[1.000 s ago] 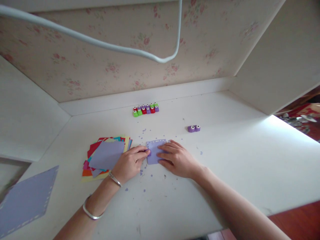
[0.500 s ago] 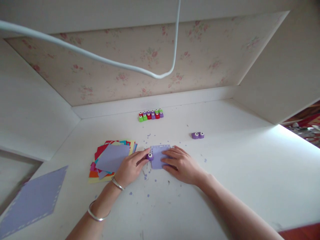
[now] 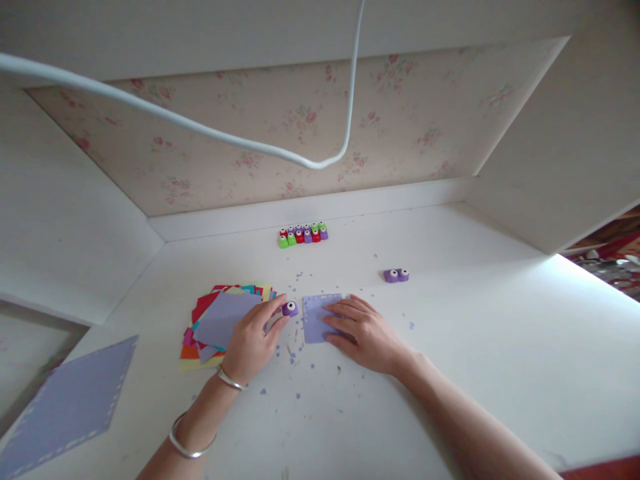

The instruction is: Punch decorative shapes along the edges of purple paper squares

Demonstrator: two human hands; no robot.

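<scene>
A small purple craft punch [image 3: 290, 309] with a white button is held between the thumb and fingers of my left hand [image 3: 253, 337], just left of a purple paper square [image 3: 315, 323] and apart from it. Small punched holes run along the paper's top and left edges. My right hand [image 3: 363, 330] lies with fingers spread on the right part of that paper, pressing it flat on the white table. Tiny purple paper bits lie scattered around the square.
Stacked coloured papers [image 3: 227, 320] lie beside my left hand. A larger purple sheet [image 3: 75, 403] with punched edges is at the far left. Several small punches [image 3: 303, 235] stand in rows at the back, two purple punches [image 3: 397, 275] at right. A white cable [image 3: 225, 135] hangs in front.
My left hand has moved left with the punch, which has come away from the paper's left edge. My right hand stays on the paper. The view has shifted slightly.
</scene>
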